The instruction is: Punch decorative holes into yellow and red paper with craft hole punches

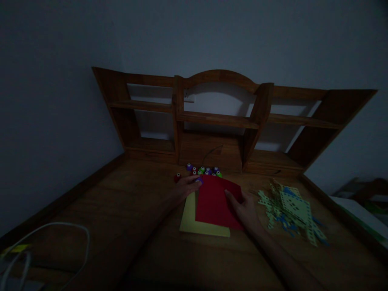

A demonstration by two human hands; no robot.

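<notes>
A red sheet (214, 202), which looks like paper or thin card, is tilted above a pale yellow sheet (194, 228) on the desk. My right hand (246, 208) grips its right edge, thumb on top and fingers behind. At the sheet's upper left corner, my left hand (187, 186) is closed on a small purple round piece (199, 180) with a white ringed top. Whether it also pinches the red corner, I cannot tell. Several similar round pieces (207, 171) in purple, red and green cluster just beyond the sheet. A single red one (177, 177) stands left of them.
A pile of pale green and blue perforated plastic parts (295, 208) lies to the right. Behind stands a wooden shelf unit (218, 118) against the wall. A white cable (86, 234) loops at the lower left. The scene is dim.
</notes>
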